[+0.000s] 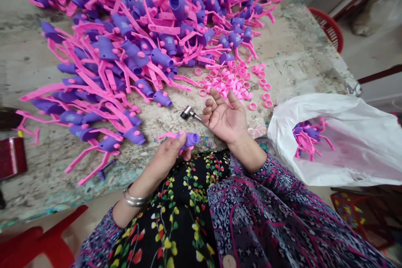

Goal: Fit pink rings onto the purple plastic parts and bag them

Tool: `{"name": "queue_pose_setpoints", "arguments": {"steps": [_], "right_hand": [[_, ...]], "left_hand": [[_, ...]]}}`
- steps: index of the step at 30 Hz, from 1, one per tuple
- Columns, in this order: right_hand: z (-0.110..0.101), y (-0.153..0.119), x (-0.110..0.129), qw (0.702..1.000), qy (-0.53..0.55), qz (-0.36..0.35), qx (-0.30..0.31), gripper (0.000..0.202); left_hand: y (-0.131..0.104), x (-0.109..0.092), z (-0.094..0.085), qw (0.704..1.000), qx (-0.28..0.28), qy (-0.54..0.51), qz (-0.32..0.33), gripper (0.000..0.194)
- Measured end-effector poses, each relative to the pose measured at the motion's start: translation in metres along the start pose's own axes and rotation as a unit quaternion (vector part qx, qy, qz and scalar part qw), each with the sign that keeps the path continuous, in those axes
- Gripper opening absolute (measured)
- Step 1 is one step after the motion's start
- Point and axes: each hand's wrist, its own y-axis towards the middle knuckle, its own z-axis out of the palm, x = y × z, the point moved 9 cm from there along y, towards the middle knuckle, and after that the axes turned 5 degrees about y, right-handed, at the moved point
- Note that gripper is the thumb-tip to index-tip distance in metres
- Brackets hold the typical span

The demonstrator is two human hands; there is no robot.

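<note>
My left hand (168, 155) is closed round a purple doll torso (191, 139) with pink arms, near the table's front edge. The torso's hollow round end points right. To its right, my right hand (224, 119) is turned palm up, fingers loosely curled and apart, with nothing visible in it. Just beyond its fingertips lies a pile of small pink rings (232, 77). A small hammer (188, 112) rests on the table between my hands, its handle partly hidden by my right hand.
A large heap of purple torsos with pink arms (169, 44) covers the back and left of the worn table (292, 50). At right, a white plastic bag (354, 134) holds more. A dark red box (14, 157) sits at far left, a red basket (328, 29) beyond the table.
</note>
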Motion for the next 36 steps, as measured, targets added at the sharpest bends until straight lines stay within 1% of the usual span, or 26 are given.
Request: {"name": "queue_pose_setpoints", "arguments": {"steps": [2, 4, 6, 9, 11, 14, 17, 21, 23, 24, 27, 29, 31, 33, 36], "right_hand": [[0.008, -0.002, -0.003, 0.999, -0.032, -0.004, 0.018, 0.049], [0.014, -0.003, -0.007, 0.998, -0.055, -0.015, 0.03, 0.055], [0.018, -0.002, -0.013, 0.997, -0.066, -0.023, 0.036, 0.061], [0.018, 0.001, -0.022, 0.996, -0.074, -0.028, 0.033, 0.067], [0.015, 0.003, -0.026, 0.996, -0.08, -0.034, 0.02, 0.068], [0.009, 0.006, -0.027, 0.994, -0.095, -0.058, -0.011, 0.064], [0.001, 0.007, -0.022, 0.989, -0.112, -0.091, -0.033, 0.059], [-0.002, 0.006, -0.013, 0.978, -0.161, -0.127, -0.037, 0.055], [0.002, 0.002, -0.007, 0.963, -0.213, -0.161, -0.036, 0.054], [0.005, -0.001, -0.002, 0.95, -0.245, -0.191, -0.038, 0.053], [0.016, -0.015, 0.013, 0.894, -0.325, -0.302, -0.057, 0.051], [0.022, -0.023, 0.015, 0.869, -0.349, -0.343, -0.066, 0.048], [0.023, -0.027, 0.013, 0.862, -0.361, -0.35, -0.066, 0.046], [0.022, -0.028, 0.012, 0.858, -0.372, -0.348, -0.063, 0.045], [0.02, -0.028, 0.013, 0.863, -0.376, -0.335, -0.049, 0.046]], "left_hand": [[-0.006, -0.017, 0.005, 0.998, 0.036, 0.018, 0.057, 0.048], [-0.012, -0.033, 0.01, 0.992, 0.059, 0.044, 0.101, 0.06], [-0.017, -0.044, 0.016, 0.987, 0.073, 0.083, 0.118, 0.064], [-0.018, -0.052, 0.03, 0.974, 0.089, 0.152, 0.141, 0.065], [-0.016, -0.056, 0.039, 0.959, 0.084, 0.197, 0.187, 0.069], [-0.015, -0.059, 0.048, 0.933, 0.067, 0.245, 0.257, 0.076], [-0.014, -0.058, 0.053, 0.915, 0.061, 0.272, 0.291, 0.08], [-0.015, -0.059, 0.055, 0.909, 0.064, 0.275, 0.307, 0.08], [-0.015, -0.059, 0.055, 0.912, 0.067, 0.268, 0.302, 0.08], [-0.015, -0.058, 0.055, 0.914, 0.071, 0.264, 0.299, 0.081], [-0.015, -0.056, 0.056, 0.921, 0.083, 0.253, 0.286, 0.084], [-0.015, -0.055, 0.055, 0.923, 0.086, 0.248, 0.28, 0.082], [-0.015, -0.056, 0.055, 0.924, 0.092, 0.243, 0.28, 0.082], [-0.016, -0.058, 0.056, 0.922, 0.101, 0.238, 0.288, 0.086], [-0.016, -0.06, 0.057, 0.924, 0.104, 0.224, 0.291, 0.083]]}}
